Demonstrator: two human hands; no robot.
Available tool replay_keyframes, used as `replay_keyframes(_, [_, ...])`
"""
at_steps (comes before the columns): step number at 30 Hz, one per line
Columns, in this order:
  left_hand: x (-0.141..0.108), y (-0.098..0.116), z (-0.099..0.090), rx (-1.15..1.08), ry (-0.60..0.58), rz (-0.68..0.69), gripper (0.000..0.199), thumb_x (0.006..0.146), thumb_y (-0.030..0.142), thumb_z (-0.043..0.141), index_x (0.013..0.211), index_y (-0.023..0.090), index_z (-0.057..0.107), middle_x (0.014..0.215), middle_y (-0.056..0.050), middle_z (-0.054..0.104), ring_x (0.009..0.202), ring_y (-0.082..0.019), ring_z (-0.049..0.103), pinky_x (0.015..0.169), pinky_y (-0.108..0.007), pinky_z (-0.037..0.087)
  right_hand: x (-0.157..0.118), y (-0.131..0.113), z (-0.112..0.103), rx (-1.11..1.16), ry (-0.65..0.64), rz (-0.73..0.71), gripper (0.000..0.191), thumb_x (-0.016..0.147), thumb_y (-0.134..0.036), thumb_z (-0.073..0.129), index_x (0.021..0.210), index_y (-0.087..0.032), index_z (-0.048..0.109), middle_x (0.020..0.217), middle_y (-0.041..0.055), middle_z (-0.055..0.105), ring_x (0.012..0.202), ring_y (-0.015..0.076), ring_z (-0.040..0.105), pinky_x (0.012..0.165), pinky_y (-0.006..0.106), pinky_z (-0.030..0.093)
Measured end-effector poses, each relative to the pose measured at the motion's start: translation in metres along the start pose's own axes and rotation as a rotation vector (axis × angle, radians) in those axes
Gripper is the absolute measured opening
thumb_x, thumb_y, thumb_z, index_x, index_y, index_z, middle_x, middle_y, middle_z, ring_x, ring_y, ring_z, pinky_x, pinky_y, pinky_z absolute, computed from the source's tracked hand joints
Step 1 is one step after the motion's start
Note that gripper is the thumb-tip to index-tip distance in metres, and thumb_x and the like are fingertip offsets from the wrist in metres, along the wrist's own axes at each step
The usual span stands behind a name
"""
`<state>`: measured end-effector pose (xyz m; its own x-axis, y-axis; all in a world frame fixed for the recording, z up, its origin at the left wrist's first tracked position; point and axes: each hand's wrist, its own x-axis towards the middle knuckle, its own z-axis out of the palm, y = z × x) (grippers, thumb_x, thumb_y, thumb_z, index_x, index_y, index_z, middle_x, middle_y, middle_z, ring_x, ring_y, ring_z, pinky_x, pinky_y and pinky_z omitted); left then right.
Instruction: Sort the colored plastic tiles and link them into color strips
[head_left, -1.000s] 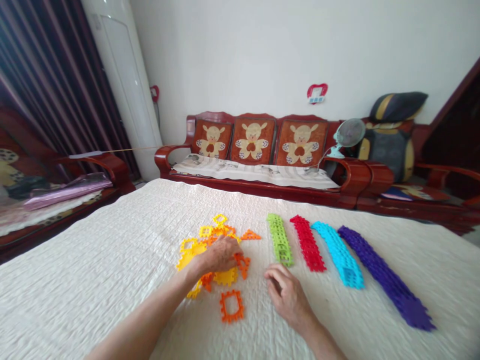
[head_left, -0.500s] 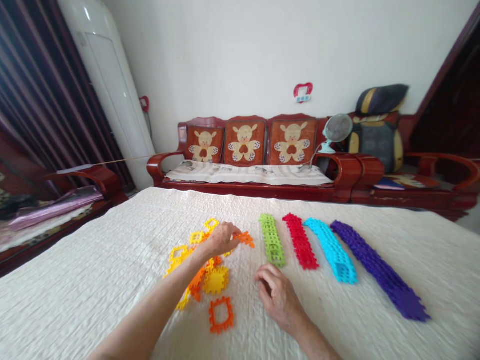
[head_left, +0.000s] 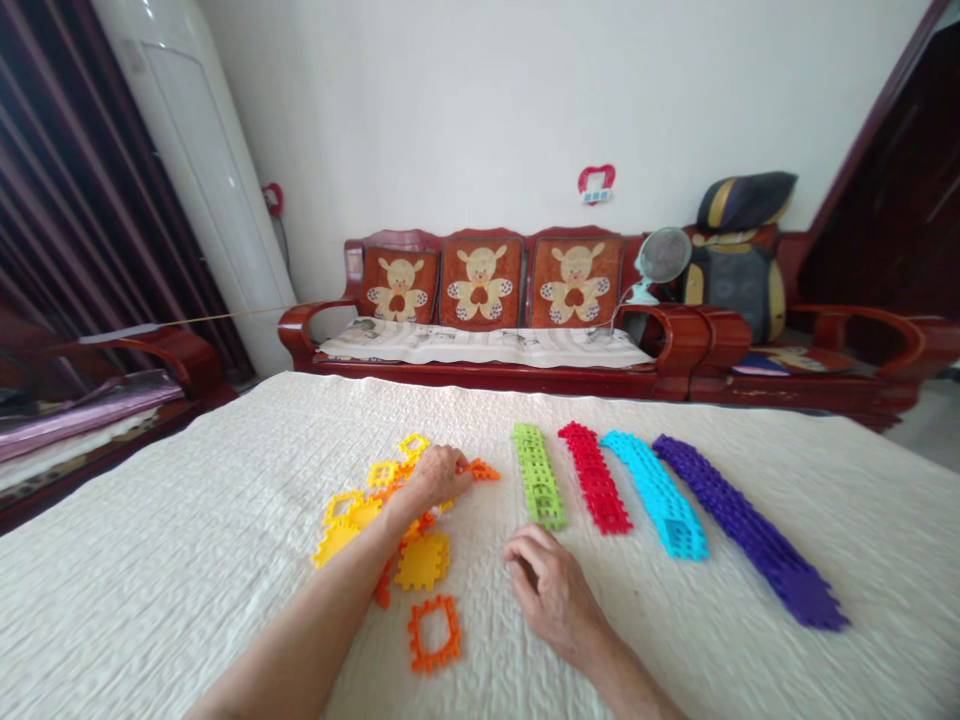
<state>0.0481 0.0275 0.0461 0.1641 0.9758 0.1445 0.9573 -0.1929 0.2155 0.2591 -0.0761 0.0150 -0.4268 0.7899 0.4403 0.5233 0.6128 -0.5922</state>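
Note:
My left hand (head_left: 439,476) reaches over a loose pile of yellow and orange toothed plastic tiles. Its fingers are closed at the left end of an orange toothed tile (head_left: 484,470), which looks tilted; the exact grip is partly hidden. My right hand (head_left: 553,588) rests on the cloth with curled fingers, and nothing shows in it. Just beyond it lies a row of green tiles (head_left: 538,478). Under and beside my left forearm are a solid yellow tile (head_left: 424,562) and a yellow frame tile (head_left: 383,474). An orange frame tile (head_left: 435,634) lies apart, nearer me.
Right of the green row lie rows of red tiles (head_left: 596,480), light blue tiles (head_left: 660,495) and purple tiles (head_left: 750,530). A cream quilted cloth (head_left: 187,540) covers the table. Beyond it stands a wooden sofa (head_left: 480,377) with bear cushions, and a small fan (head_left: 664,257).
The whole view has shifted slightly. My left fingers have curled in at the orange tile, which now looks thinner and more tilted. My right hand keeps its pose.

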Motion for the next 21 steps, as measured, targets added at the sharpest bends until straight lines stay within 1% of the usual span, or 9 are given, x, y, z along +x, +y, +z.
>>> replay_keyframes(3, [0.000, 0.001, -0.002, 0.008, -0.011, -0.010, 0.029, 0.075, 0.030, 0.050, 0.093, 0.018, 0.069, 0.082, -0.007, 0.070, 0.078, -0.018, 0.063, 0.073, -0.025, 0.045, 0.000, 0.000, 0.000, 0.001, 0.014, -0.010, 0.018, 0.079, -0.007, 0.042, 0.078, -0.020, 0.055, 0.083, 0.0025, 0.055, 0.080, 0.0146, 0.052, 0.073, 0.027, 0.041])
replay_keyframes(5, [-0.001, 0.001, -0.003, 0.016, -0.023, -0.010, 0.029, 0.074, 0.031, 0.051, 0.093, 0.019, 0.069, 0.083, -0.006, 0.070, 0.080, -0.018, 0.063, 0.074, -0.025, 0.045, 0.000, 0.000, 0.000, 0.004, 0.022, -0.019, 0.019, 0.079, -0.006, 0.042, 0.078, -0.020, 0.056, 0.083, 0.0026, 0.055, 0.080, 0.0146, 0.052, 0.072, 0.026, 0.041])
replay_keyframes(7, [-0.001, 0.001, -0.004, 0.016, 0.004, -0.007, 0.034, 0.073, 0.034, 0.053, 0.100, 0.019, 0.067, 0.089, -0.006, 0.069, 0.085, -0.019, 0.062, 0.077, -0.026, 0.045, 0.000, 0.001, 0.001, 0.005, 0.023, -0.020, 0.019, 0.079, -0.006, 0.042, 0.078, -0.020, 0.056, 0.083, 0.0028, 0.056, 0.080, 0.0146, 0.052, 0.072, 0.027, 0.041])
replay_keyframes(10, [-0.001, 0.001, -0.003, 0.011, 0.065, 0.051, 0.043, 0.072, 0.035, 0.057, 0.111, 0.018, 0.061, 0.099, -0.007, 0.067, 0.094, -0.020, 0.060, 0.082, -0.027, 0.045, 0.000, 0.002, 0.002, 0.000, 0.017, -0.013, 0.020, 0.079, -0.006, 0.043, 0.079, -0.020, 0.056, 0.084, 0.0027, 0.055, 0.082, 0.0148, 0.052, 0.073, 0.027, 0.041])
replay_keyframes(13, [0.001, 0.000, 0.001, 0.028, 0.037, 0.106, 0.036, 0.074, 0.033, 0.055, 0.108, 0.021, 0.062, 0.101, -0.006, 0.067, 0.094, -0.020, 0.059, 0.084, -0.028, 0.044, 0.000, 0.002, 0.003, -0.002, 0.010, -0.008, 0.020, 0.078, -0.005, 0.043, 0.080, -0.020, 0.056, 0.085, 0.0027, 0.055, 0.083, 0.0147, 0.053, 0.074, 0.027, 0.041])
replay_keyframes(18, [0.004, -0.001, 0.008, 0.049, 0.030, 0.101, 0.032, 0.076, 0.028, 0.054, 0.105, 0.022, 0.064, 0.101, -0.006, 0.067, 0.094, -0.020, 0.060, 0.083, -0.028, 0.043, 0.000, 0.001, 0.003, -0.015, 0.013, -0.011, 0.020, 0.078, -0.004, 0.043, 0.080, -0.020, 0.056, 0.084, 0.0024, 0.055, 0.082, 0.0147, 0.052, 0.074, 0.027, 0.041])
replay_keyframes(21, [0.004, 0.000, 0.008, 0.073, 0.015, 0.123, 0.028, 0.078, 0.030, 0.053, 0.102, 0.022, 0.065, 0.097, -0.006, 0.067, 0.091, -0.020, 0.060, 0.082, -0.028, 0.043, 0.000, 0.001, 0.003, -0.021, 0.015, -0.012, 0.020, 0.077, -0.004, 0.043, 0.079, -0.020, 0.055, 0.085, 0.0025, 0.055, 0.082, 0.0148, 0.052, 0.074, 0.027, 0.041])
